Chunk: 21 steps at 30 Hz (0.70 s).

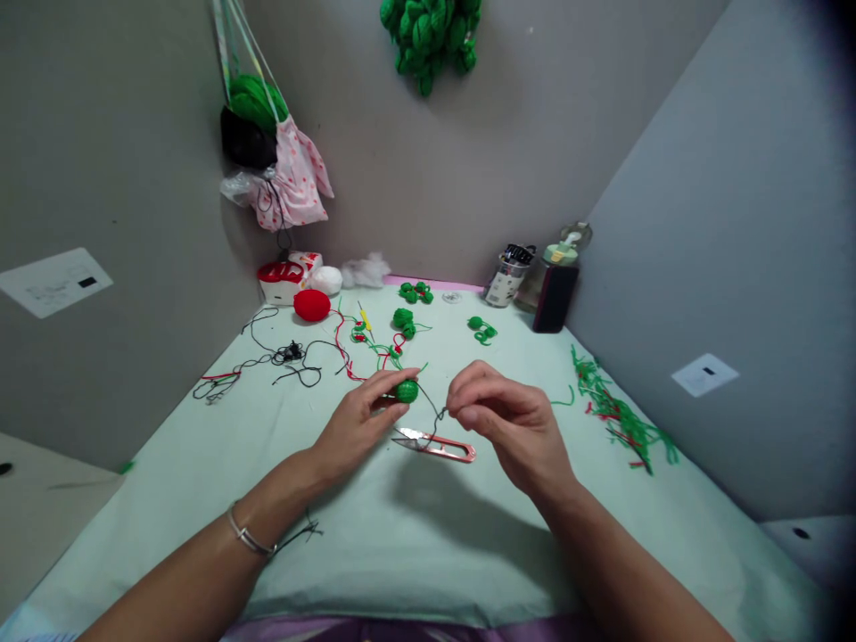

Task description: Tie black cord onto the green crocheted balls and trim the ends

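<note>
My left hand pinches a small green crocheted ball between thumb and fingertips, just above the pale green table cover. A thin dark thread runs from the ball to my right hand, whose fingers are pinched shut on its end. Red-handled thread snips lie on the cover directly under the two hands. My left wrist wears a silver bracelet.
Green crocheted pieces, a red ball, black cord and red and green yarn lie further back. A pile of yarn scraps lies at the right edge. A tin, bottle and dark box stand at the back right corner.
</note>
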Each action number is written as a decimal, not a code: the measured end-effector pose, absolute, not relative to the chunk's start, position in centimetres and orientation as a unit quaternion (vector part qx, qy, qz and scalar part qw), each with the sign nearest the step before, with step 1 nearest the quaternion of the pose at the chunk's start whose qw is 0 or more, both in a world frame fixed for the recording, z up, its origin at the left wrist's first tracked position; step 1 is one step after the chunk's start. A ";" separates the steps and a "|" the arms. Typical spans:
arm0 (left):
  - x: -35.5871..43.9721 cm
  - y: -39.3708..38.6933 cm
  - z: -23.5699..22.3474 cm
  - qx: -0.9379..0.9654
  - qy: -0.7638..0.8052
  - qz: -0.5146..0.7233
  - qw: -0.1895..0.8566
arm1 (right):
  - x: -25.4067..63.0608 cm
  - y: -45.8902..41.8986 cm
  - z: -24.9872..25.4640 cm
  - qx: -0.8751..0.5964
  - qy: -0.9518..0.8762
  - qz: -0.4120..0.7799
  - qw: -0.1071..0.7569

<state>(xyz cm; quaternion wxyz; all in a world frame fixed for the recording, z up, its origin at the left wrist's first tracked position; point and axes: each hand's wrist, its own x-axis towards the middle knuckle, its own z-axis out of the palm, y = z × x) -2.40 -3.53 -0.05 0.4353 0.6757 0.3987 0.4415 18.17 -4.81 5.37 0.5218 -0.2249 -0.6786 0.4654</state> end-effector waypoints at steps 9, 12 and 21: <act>-2.0 -3.3 -0.6 0.652 0.405 0.483 0.421 | 17.3 -7.1 6.8 -0.084 -0.766 0.476 0.424; -2.2 -3.2 -0.2 0.591 0.410 0.508 0.474 | 17.1 -7.2 6.8 -0.067 -0.790 0.471 0.386; -3.0 -2.8 0.5 0.440 0.333 0.551 0.627 | 17.0 -7.0 6.2 -0.183 -0.759 0.438 0.446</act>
